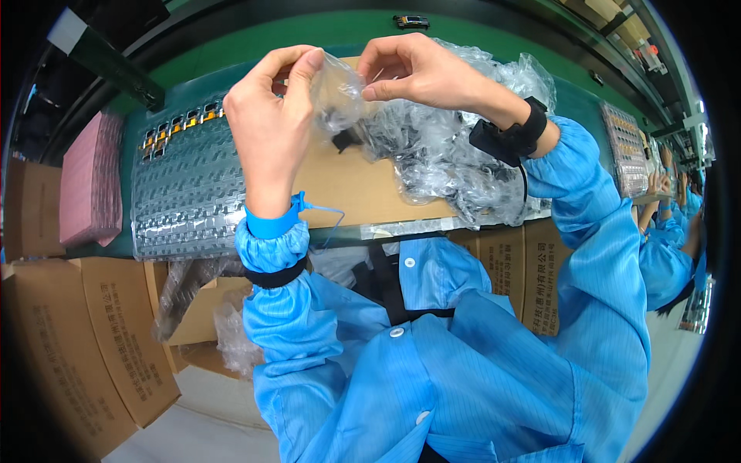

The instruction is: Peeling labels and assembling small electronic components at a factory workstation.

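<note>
A small clear plastic bag (336, 86) is stretched between my hands above a brown cardboard sheet (347, 189). My left hand (270, 116) pinches the bag's upper left edge between thumb and fingertips. At its right edge, my right hand (421, 73) has thumb and fingers drawn together on the film. Just below the bag shows a small black piece (346, 140); whether it is inside a bag I cannot tell. A large heap of crumpled clear bags (455, 158), with dark bits among them, lies under and beside my right forearm.
Left of the cardboard lies a clear blister tray (185, 197) with several small black-and-orange parts along its far edge. Beyond it stands a pink stack (91, 181). Cardboard boxes (116, 339) stand below the table. Another filled tray (624, 147) and co-workers in blue sleeves (665, 258) are at right.
</note>
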{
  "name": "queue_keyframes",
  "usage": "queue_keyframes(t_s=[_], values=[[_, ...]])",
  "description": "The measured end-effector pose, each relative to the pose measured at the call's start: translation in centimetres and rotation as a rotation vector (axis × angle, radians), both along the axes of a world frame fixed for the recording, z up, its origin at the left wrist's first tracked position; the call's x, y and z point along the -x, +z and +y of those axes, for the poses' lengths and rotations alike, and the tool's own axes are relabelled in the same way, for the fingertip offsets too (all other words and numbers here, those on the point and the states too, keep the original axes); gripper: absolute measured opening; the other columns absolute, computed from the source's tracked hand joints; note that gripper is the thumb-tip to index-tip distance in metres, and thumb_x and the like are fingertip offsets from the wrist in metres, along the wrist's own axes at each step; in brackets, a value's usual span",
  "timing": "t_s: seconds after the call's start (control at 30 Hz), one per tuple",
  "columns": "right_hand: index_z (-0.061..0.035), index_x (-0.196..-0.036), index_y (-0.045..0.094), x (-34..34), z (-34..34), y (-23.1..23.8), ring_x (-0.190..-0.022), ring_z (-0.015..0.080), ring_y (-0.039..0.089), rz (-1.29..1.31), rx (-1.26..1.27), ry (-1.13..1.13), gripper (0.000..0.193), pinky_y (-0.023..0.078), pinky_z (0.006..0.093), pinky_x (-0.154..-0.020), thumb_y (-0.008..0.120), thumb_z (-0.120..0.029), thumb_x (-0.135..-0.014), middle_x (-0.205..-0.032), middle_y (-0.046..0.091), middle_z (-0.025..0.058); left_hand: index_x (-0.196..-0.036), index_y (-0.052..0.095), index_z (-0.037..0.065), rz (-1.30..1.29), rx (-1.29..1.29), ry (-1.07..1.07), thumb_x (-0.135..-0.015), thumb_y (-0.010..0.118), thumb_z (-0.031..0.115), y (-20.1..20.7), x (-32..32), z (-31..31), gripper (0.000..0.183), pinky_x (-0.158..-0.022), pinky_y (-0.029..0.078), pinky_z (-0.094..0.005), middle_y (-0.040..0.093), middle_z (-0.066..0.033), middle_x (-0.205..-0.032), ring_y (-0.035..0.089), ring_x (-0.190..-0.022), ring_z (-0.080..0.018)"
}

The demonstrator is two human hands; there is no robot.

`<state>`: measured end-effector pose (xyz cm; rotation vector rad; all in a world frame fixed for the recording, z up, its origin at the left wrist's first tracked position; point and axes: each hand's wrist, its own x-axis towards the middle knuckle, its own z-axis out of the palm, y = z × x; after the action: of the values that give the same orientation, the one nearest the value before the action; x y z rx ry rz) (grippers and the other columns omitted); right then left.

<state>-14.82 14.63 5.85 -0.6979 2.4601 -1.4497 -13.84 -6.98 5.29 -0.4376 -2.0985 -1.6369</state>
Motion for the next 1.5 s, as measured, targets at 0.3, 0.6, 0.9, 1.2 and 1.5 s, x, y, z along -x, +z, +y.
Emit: queue_keyframes(t_s=[0.3,0.6,0.9,1.2,1.5], values=[[-0.0004,-0.102,0.067,-0.7,-0.9,-3.5,-0.090,0.0382,0.063,0.559,-0.689,0.056,0.029,0.052,0.0443,-0.084,0.071,-0.020,-0.081,-0.090,0.065,0.0173,-0.102,0.061,-0.003,0.068,-0.313,0.136,-0.101,0.055,0.016,0.5,-1.4,-4.1,0.020,-0.073,0.049,-0.0258,0.067,-0.0052,-0.088,0.059,-0.077,-0.0083],[0.0003,-0.091,0.065,0.7,1.5,-1.2,-0.082,0.0219,0.065,0.246,-0.306,0.013,0.018,0.051,0.0330,-0.077,0.068,-0.017,-0.089,-0.087,0.068,0.0099,-0.100,0.068,0.002,-0.291,0.091,-0.059,-0.091,0.070,0.032,-3.0,-4.5,-4.2,0.032,-0.073,0.048,-0.0278,0.069,-0.0067,-0.088,0.059,-0.081,-0.0109],[0.0002,-0.095,0.062,-1.3,0.6,-1.8,-0.081,0.0080,0.062,-0.136,0.094,-0.119,0.011,0.049,0.0245,-0.072,0.064,-0.010,-0.093,-0.090,0.069,0.0041,-0.095,0.074,0.001,-0.143,0.183,0.046,-0.087,0.074,0.021,-3.4,-6.6,0.2,0.022,-0.066,0.050,-0.0318,0.071,-0.0130,-0.079,0.067,-0.069,-0.0223],[0.0013,-0.100,0.068,-3.1,3.9,0.0,-0.089,0.0241,0.069,0.295,-0.490,-0.354,0.031,0.055,0.0368,-0.076,0.073,-0.023,-0.081,-0.099,0.070,0.0129,-0.087,0.073,-0.003,-0.159,0.282,-0.013,-0.085,0.075,0.010,0.0,-7.6,0.8,0.013,-0.064,0.047,-0.0274,0.070,-0.0088,-0.077,0.061,-0.068,-0.0132],[0.0002,-0.078,0.066,-4.1,5.6,-3.1,-0.074,0.0335,0.065,0.281,-0.656,-0.160,0.022,0.052,0.0427,-0.071,0.069,-0.021,-0.080,-0.073,0.065,0.0156,-0.093,0.060,0.001,-0.101,-0.229,-0.091,-0.096,0.068,0.016,1.1,-6.1,2.1,0.017,-0.078,0.047,-0.0237,0.070,-0.0099,-0.087,0.063,-0.082,-0.0106]])
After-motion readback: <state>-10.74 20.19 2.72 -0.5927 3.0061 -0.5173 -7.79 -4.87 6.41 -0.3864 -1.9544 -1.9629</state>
